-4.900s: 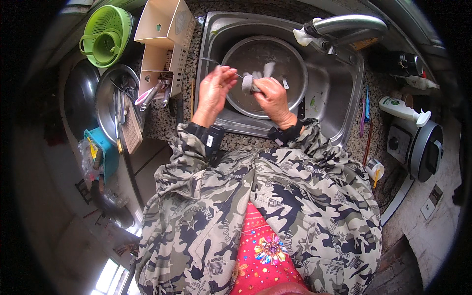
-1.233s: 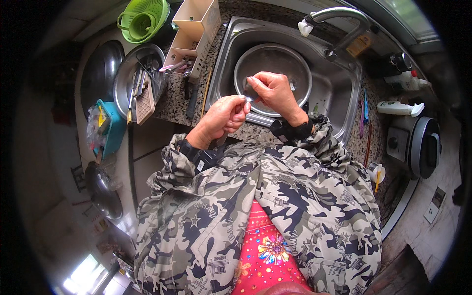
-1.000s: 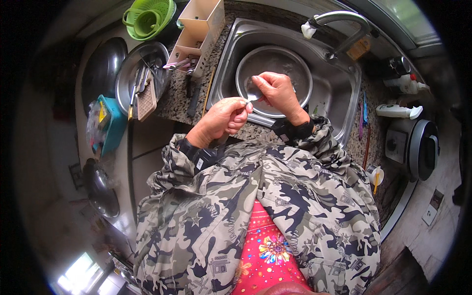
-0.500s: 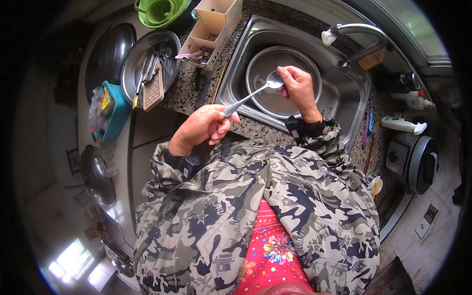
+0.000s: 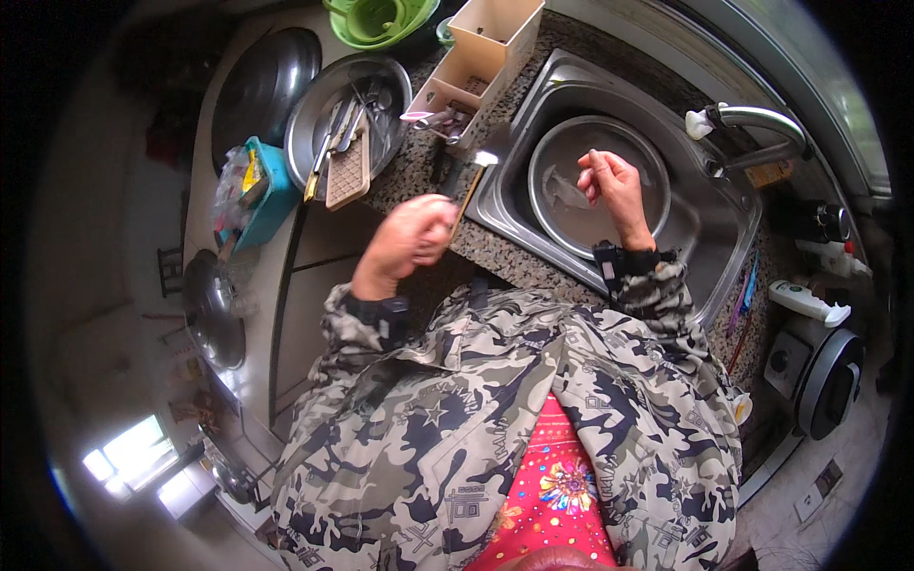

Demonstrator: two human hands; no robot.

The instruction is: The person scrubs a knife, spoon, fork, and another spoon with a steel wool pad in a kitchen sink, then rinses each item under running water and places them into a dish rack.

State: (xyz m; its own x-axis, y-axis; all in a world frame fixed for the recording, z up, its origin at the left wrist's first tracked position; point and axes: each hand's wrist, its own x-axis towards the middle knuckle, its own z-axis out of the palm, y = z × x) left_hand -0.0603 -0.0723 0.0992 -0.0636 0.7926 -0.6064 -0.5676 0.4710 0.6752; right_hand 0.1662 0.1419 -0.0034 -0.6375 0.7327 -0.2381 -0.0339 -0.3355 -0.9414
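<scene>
My left hand point(image 5: 409, 243) is closed around a metal spoon point(image 5: 486, 158). It is at the counter's front edge, left of the sink, and both hand and spoon are smeared by motion. The spoon's bright bowl points up toward the cutlery holder; its handle mostly disappears into the fist. Over the round metal basin point(image 5: 550, 226) my right hand point(image 5: 614, 190) hovers with its fingers curled together, nothing visible in them. The basin sits inside the steel sink point(image 5: 700, 238) and seems to hold some water.
Left of the sink stands a beige cutlery holder point(image 5: 519, 33) with spoons in its near compartment. A metal bowl point(image 5: 309, 105) holds utensils and a beige slotted rack point(image 5: 348, 176). The faucet point(image 5: 762, 119) arches over the sink's right side. A teal basket point(image 5: 271, 205) is farther left.
The spoon has left my right hand and swung up and left in my left hand. My right hand stays over the basin, its fingers now curled without the spoon. The whole view has shifted.
</scene>
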